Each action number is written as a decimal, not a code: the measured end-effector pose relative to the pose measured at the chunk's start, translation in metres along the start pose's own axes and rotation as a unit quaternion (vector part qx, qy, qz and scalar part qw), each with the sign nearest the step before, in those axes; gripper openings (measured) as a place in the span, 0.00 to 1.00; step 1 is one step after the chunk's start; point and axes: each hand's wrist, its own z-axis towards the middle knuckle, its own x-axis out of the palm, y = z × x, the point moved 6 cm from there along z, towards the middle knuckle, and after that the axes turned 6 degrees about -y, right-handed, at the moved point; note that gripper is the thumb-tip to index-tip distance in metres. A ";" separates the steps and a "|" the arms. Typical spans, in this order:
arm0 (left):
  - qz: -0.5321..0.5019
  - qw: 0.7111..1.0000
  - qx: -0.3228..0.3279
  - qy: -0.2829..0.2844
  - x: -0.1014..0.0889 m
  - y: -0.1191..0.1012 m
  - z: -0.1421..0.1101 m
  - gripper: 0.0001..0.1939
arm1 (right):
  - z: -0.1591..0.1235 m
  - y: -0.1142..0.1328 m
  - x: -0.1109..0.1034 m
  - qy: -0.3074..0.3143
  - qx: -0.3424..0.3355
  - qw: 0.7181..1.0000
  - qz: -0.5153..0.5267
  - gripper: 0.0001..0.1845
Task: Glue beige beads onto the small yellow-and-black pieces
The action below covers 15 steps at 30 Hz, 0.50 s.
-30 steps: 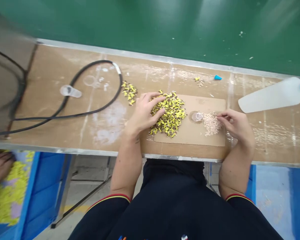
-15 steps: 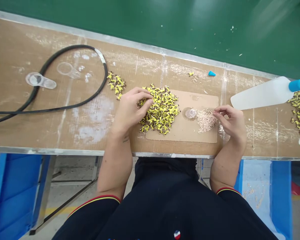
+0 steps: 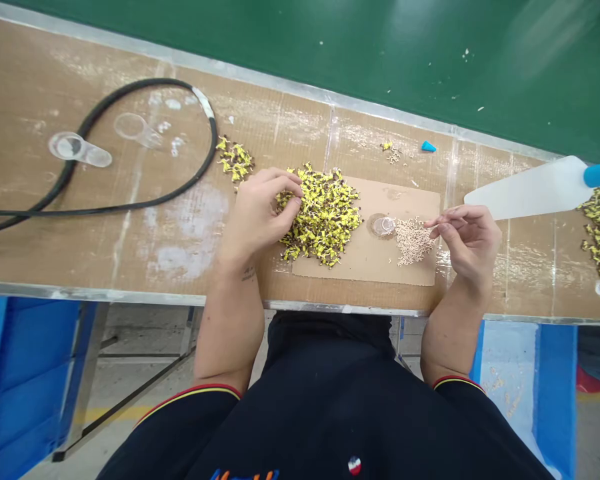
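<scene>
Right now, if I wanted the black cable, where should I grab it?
Probably pinch the black cable across its loop's near right curve, coming from the person's side. It's thin and bare there, while a clear container overlaps the loop's left side and small yellow pieces lie by its right end.

no legible text: shirt lettering (image 3: 245, 475) cropped below, left forearm marking (image 3: 249, 274) too small

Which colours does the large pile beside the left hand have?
The large pile is mainly yellow and dark brown, with some whitish bits; see the head view.
</scene>
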 end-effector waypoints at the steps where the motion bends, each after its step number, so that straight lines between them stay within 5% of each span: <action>1: -0.003 1.000 -0.003 -0.006 -0.002 -0.001 0.000 0.05 | 0.000 0.001 0.001 -0.002 -0.001 1.000 0.012 0.09; 15: -0.023 0.997 -0.035 -0.066 -0.005 0.001 -0.001 0.05 | -0.003 0.007 -0.003 -0.056 -0.036 0.998 0.024 0.07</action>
